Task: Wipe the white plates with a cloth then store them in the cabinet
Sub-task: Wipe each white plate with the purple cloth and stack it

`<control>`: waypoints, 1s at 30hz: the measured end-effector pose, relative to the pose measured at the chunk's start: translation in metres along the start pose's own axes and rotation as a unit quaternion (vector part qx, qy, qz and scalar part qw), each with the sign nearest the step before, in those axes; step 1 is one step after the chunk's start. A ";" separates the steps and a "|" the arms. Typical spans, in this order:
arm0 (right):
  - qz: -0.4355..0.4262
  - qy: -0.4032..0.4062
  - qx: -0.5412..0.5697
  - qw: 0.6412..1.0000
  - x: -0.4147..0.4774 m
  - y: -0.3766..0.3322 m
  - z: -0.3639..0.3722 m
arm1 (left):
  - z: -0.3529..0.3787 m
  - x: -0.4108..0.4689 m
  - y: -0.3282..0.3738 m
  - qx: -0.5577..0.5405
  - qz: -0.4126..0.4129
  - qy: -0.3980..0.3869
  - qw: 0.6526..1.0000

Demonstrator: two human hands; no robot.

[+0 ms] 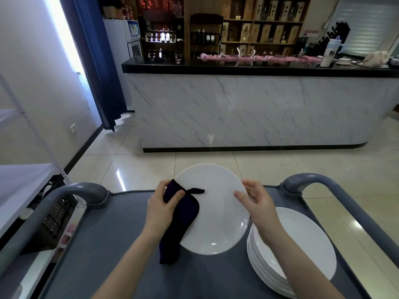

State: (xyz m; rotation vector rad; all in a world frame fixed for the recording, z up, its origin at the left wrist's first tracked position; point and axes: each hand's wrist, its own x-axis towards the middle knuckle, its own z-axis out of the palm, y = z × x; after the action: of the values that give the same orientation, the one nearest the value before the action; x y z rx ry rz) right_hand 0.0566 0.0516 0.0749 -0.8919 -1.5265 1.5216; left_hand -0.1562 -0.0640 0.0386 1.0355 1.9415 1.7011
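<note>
The left hand (pixel 160 207) is pinching the dark cloth (pixel 181 214) against the white plate (pixel 218 212), gripping its rim for wiping. The right hand (pixel 257 203) is steadying the far edge with curled fingers, above the stack of plates (pixel 302 251).

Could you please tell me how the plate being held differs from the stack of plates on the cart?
The held plate is single and tilted, gripped at its rim by the right hand; the stack of plates holds several, lying flat on the cart. The left hand holds a dark cloth against the held plate; no cloth lies on the stack. Both are white and round.
</note>
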 end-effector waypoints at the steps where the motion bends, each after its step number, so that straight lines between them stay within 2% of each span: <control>1: -0.025 -0.028 -0.053 0.998 0.006 -0.004 -0.003 | -0.003 0.001 0.001 0.016 0.017 -0.018 1.000; 3: -0.054 -0.102 -0.162 0.980 0.020 -0.013 -0.005 | -0.005 0.003 0.007 0.062 0.050 -0.072 0.994; 5: -0.062 -0.198 -0.291 0.934 0.031 -0.019 0.001 | -0.002 0.004 0.013 0.110 0.087 -0.122 0.983; 7: -0.068 -0.261 -0.359 0.894 0.036 -0.014 0.009 | 0.002 0.006 0.017 0.130 0.111 -0.147 0.974; 9: -0.074 -0.259 -0.330 0.905 0.035 -0.005 0.015 | 0.004 0.006 0.019 0.120 0.116 -0.152 0.974; 13: -0.105 -0.191 -0.253 0.943 0.027 0.005 0.018 | 0.004 0.003 0.014 0.094 0.082 -0.112 0.986; 17: -0.068 -0.015 -0.106 0.992 0.016 0.016 0.019 | 0.004 0.000 0.004 0.051 0.014 -0.011 0.999; 20: -0.017 0.067 -0.032 0.997 0.009 0.024 0.023 | 0.007 -0.004 -0.002 0.018 -0.025 0.015 0.999; 23: -0.041 0.038 -0.082 0.995 0.008 0.020 0.016 | 0.001 -0.001 -0.004 0.028 -0.013 -0.020 0.999; 28: -0.089 -0.117 -0.208 0.967 0.018 -0.004 0.009 | 0.003 0.011 0.013 0.090 0.052 -0.145 0.984; 30: -0.092 -0.154 -0.222 0.959 0.020 -0.010 0.011 | 0.008 0.014 0.019 0.117 0.075 -0.176 0.975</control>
State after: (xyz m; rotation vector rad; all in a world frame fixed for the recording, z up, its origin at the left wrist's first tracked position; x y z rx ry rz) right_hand 0.0381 0.0643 0.0863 -0.7499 -2.1711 1.2430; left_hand -0.1549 -0.0482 0.0582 1.4899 1.8965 1.2662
